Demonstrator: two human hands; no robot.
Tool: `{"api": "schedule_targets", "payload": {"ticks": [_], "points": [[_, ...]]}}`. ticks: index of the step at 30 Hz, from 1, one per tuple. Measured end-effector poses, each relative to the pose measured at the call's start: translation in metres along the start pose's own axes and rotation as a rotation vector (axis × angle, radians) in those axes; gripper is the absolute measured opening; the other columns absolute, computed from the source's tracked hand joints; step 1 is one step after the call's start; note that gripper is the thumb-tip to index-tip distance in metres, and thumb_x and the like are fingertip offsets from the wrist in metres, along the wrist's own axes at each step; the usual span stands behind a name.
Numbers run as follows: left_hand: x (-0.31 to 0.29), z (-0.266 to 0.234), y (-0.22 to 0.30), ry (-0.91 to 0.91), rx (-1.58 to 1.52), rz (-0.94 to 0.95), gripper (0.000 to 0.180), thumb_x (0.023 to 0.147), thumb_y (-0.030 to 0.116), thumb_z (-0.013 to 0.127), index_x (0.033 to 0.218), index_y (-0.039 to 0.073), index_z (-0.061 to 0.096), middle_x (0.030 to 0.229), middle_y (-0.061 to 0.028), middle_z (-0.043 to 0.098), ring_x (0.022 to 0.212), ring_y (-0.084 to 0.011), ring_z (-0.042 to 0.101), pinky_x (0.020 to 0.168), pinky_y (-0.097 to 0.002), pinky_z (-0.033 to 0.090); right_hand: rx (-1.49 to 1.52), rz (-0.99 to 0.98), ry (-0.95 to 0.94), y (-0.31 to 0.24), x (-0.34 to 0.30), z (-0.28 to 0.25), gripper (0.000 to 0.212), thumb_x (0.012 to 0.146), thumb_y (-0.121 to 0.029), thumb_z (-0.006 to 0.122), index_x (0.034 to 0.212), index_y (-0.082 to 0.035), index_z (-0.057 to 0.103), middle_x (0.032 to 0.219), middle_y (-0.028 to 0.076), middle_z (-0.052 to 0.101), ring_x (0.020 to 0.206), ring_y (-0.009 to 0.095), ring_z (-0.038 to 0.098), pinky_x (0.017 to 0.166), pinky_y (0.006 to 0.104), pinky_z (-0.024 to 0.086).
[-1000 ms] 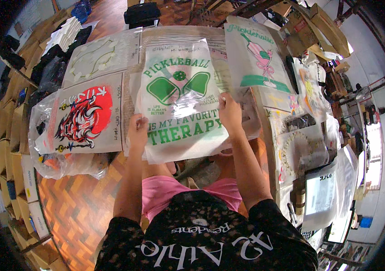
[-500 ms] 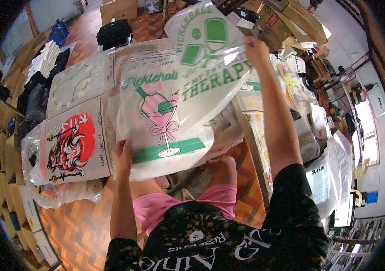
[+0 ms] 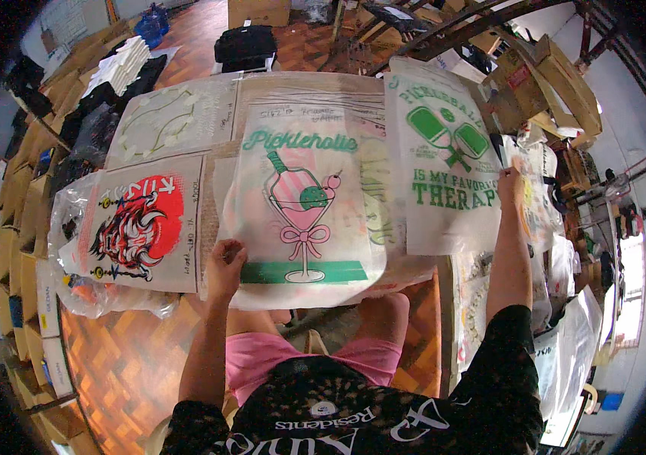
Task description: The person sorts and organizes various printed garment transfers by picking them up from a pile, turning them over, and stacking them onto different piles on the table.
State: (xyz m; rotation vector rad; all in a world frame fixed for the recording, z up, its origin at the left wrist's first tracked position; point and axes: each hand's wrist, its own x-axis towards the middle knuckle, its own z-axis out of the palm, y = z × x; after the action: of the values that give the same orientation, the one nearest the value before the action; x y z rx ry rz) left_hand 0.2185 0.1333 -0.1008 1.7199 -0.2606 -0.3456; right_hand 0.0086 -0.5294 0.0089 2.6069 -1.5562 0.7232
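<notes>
A translucent printed film sheet with a pink cocktail-glass design and green lettering (image 3: 304, 201) lies in front of me on a stack of similar sheets. My left hand (image 3: 228, 265) pinches its lower left edge, fingers closed. To the right, a second film sheet with green paddles and green letters (image 3: 448, 178) is spread nearly flat. My right hand (image 3: 511, 189) is closed on that sheet's right edge. At the left, a sheet with a red circle and a horned mask (image 3: 141, 227) lies beside the stack.
A sheet with a pale curved outline (image 3: 163, 125) lies at the far left. More plastic-covered prints (image 3: 539, 178) crowd the right side. Cardboard boxes (image 3: 565, 80) stand at the far right, a black bundle (image 3: 245, 47) behind the sheets, and white folded stacks (image 3: 122, 64) at the back left.
My right hand has drawn the green paddle sheet off the cocktail-glass sheet to the right and lowered it. The cocktail-glass print is now uncovered. My left hand stays at its lower left edge.
</notes>
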Motion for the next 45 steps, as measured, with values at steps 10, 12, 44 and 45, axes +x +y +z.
{"api": "schedule_targets", "payload": {"ticks": [10, 12, 44, 45], "points": [[0.001, -0.003, 0.012, -0.127, -0.006, 0.023, 0.043, 0.078, 0.003, 0.062, 0.120, 0.000, 0.051, 0.109, -0.0095, 0.058, 0.096, -0.0178, 0.056, 0.083, -0.0287, 0.046, -0.365, -0.206, 0.188, -0.048, -0.037, -0.014, 0.035, 0.078, -0.027, 0.064, 0.107, -0.011, 0.053, 0.100, 0.016, 0.059, 0.094, 0.035, 0.057, 0.076, 0.0460, 0.047], [-0.001, -0.005, 0.020, -0.193, -0.035, 0.014, 0.047, 0.078, 0.002, 0.061, 0.123, 0.001, 0.048, 0.114, -0.0095, 0.056, 0.098, -0.0174, 0.055, 0.084, -0.0291, 0.046, 0.042, -0.423, 0.213, -0.088, -0.049, -0.015, 0.035, 0.073, -0.017, 0.068, 0.105, -0.008, 0.056, 0.103, 0.016, 0.056, 0.099, 0.034, 0.053, 0.079, 0.0423, 0.046], [-0.005, 0.029, 0.000, -0.128, 0.069, 0.190, 0.040, 0.080, -0.001, 0.057, 0.119, 0.001, 0.048, 0.072, -0.0052, 0.057, 0.056, -0.0089, 0.052, 0.052, -0.0227, 0.041, 0.953, -0.257, -0.326, -0.143, -0.004, -0.101, 0.047, 0.073, -0.009, 0.058, 0.119, -0.003, 0.054, 0.099, 0.007, 0.061, 0.087, 0.016, 0.056, 0.079, 0.0289, 0.044], [-0.006, 0.023, 0.000, -0.080, -0.005, 0.161, 0.040, 0.080, -0.001, 0.057, 0.119, 0.001, 0.048, 0.069, -0.0042, 0.056, 0.055, -0.0085, 0.051, 0.051, -0.0224, 0.041, 0.881, -0.236, -0.339, -0.141, -0.011, -0.105, 0.048, 0.075, -0.011, 0.061, 0.122, -0.003, 0.053, 0.098, 0.008, 0.063, 0.087, 0.019, 0.057, 0.079, 0.0310, 0.045]]}}
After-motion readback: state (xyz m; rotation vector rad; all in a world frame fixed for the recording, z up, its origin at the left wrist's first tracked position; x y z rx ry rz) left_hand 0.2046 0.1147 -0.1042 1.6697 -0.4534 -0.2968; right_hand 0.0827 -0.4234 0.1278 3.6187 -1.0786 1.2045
